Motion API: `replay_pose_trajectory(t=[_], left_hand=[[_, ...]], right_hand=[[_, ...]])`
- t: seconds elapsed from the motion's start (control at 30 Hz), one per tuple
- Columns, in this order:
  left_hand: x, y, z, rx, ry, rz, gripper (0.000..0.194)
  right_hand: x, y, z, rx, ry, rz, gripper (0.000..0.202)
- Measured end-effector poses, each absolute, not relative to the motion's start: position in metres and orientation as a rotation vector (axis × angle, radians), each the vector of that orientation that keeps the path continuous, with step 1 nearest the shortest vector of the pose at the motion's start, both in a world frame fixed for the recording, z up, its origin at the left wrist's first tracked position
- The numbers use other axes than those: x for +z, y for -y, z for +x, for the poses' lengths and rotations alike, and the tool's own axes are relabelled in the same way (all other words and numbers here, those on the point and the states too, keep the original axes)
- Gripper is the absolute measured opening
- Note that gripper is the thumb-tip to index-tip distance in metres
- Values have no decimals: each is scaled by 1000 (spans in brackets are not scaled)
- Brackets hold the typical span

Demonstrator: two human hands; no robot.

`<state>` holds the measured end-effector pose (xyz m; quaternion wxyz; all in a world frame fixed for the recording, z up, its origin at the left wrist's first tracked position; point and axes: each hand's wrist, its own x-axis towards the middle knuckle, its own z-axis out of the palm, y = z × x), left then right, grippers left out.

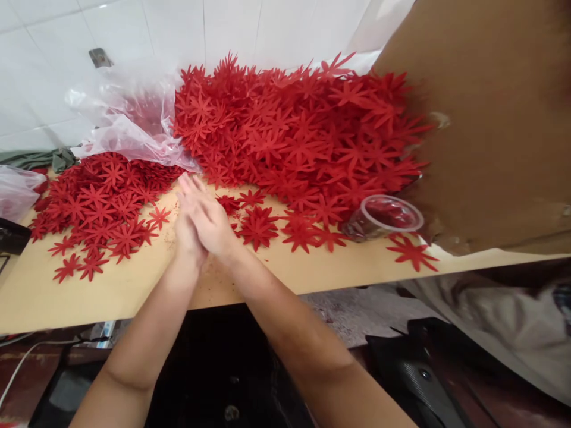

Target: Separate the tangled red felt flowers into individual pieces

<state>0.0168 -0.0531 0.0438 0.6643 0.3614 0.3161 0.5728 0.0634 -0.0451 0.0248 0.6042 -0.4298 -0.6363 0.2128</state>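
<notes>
My left hand (184,230) and my right hand (209,219) lie palm to palm over the table, fingers stretched out straight and pointing away from me. I see nothing held between them, though the palms themselves are hidden. To their left spreads a pile of red cut-out flower shapes (98,202) with narrow pointed petals. A small stack of the same red flowers (257,228) lies just right of my hands. Behind rises a much larger heap of red flowers (285,131). Red crumbs are scattered on the tabletop around my wrists.
A clear plastic cup (383,217) stands tilted near the table's (111,291) front edge at right. Beyond it a large brown cardboard sheet (495,131) leans. Clear plastic bags (134,134) lie by the white tiled wall (178,30). A dark object (13,236) sits at far left.
</notes>
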Motion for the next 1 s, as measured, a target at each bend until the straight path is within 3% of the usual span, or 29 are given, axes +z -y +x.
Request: replay_pose_trajectory(t=[0.17,0.3,0.67,0.83,1.0], left_hand=[[49,63,18,1172,-641,695,49],[48,41,5,1265,-668,720,50],[47,17,21,1180,-757,641,37],[39,2,20,1138,-767,525,35],[42,4,26,1177,-756,567,42]], right_hand=[[33,37,74,477,1461,-974,61],[20,57,60,452,1534,-943,57],[21,1,84,1098,822,-780,29],[24,10,90,1260,476,-749,32],[25,9,94,1294,488,-688,32]])
